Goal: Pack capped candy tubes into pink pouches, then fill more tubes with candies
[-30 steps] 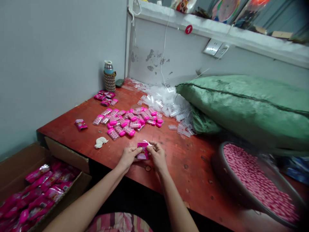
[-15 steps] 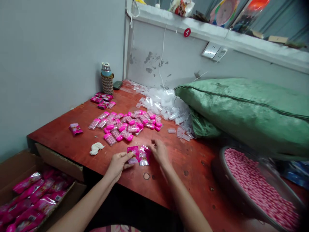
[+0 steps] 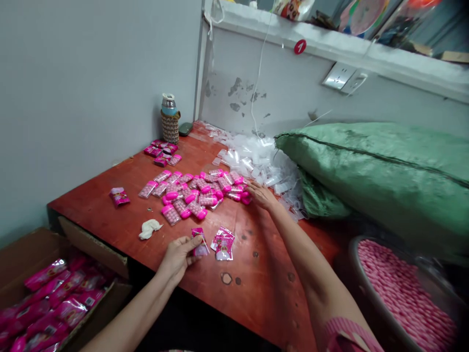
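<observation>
My left hand point(image 3: 180, 254) pinches a small pink printed sachet point(image 3: 200, 243) between thumb and fingers, just above the front of the red table. Right of it, several more pink sachets point(image 3: 224, 242) lie flat and overlapping. My right hand point(image 3: 261, 196) stretches over the table with its fingers extended. Its fingertips are at the right end of a heap of small clear boxes with pink caps point(image 3: 197, 210), filled with pink candy balls. Whether they touch a box I cannot tell.
A carton point(image 3: 91, 244) of filled pink packets stands at lower left. Behind the heap lie clear empty cases point(image 3: 252, 159) beside a big green sack point(image 3: 373, 166). A tub point(image 3: 353, 264) of pink candies is at right. A crumpled white cloth point(image 3: 149, 228) and a bottle point(image 3: 170, 120) are on the table point(image 3: 256, 288).
My right hand has left the sachets and reached forward to the right end of the box heap. My left hand still holds a sachet, now tilted and apart from the others.
</observation>
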Action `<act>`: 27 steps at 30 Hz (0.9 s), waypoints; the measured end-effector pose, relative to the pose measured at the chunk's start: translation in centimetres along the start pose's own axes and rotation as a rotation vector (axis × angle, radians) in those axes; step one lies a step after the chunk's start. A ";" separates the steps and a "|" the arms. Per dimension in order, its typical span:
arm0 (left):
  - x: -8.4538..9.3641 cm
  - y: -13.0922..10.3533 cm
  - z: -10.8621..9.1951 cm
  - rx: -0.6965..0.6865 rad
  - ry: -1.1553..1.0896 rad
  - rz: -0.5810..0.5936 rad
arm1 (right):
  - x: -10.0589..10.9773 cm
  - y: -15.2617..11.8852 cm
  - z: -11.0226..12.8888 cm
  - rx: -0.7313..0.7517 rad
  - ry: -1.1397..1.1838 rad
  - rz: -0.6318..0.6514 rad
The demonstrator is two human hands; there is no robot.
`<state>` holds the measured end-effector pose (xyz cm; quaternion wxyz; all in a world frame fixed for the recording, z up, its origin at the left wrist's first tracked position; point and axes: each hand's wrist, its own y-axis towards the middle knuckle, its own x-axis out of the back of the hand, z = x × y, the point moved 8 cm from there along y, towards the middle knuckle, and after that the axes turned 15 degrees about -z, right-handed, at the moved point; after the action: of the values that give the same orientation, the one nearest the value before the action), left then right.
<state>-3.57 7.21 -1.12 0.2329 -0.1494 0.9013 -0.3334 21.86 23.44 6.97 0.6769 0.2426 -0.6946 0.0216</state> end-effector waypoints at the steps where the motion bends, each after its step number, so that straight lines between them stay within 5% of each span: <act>1: 0.0 0.1 0.0 0.006 -0.032 0.002 | 0.3 -0.4 0.0 -0.024 -0.009 -0.012; 4: -0.2 0.2 0.0 0.032 -0.131 -0.001 | 1.4 -3.0 0.4 -0.155 -0.060 -0.077; 8: -0.1 0.0 0.1 0.068 -0.180 -0.013 | 2.6 -10.1 2.8 -0.397 -0.157 -0.133; 13: -0.7 -0.5 0.5 0.067 -0.195 0.028 | 2.3 -17.5 6.6 -0.549 -0.108 -0.052; 22: -1.7 -2.0 1.2 0.073 -0.262 -0.051 | 2.8 -18.1 6.0 -0.727 0.338 -0.128; 27: -1.4 -1.9 2.0 0.129 -0.355 -0.105 | 3.5 -18.8 12.6 -0.946 1.104 -0.216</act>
<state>-1.18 5.34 -0.73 0.3797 -0.2373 0.8137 -0.3707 17.14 1.31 3.61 0.9588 -0.0545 -0.1597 -0.2283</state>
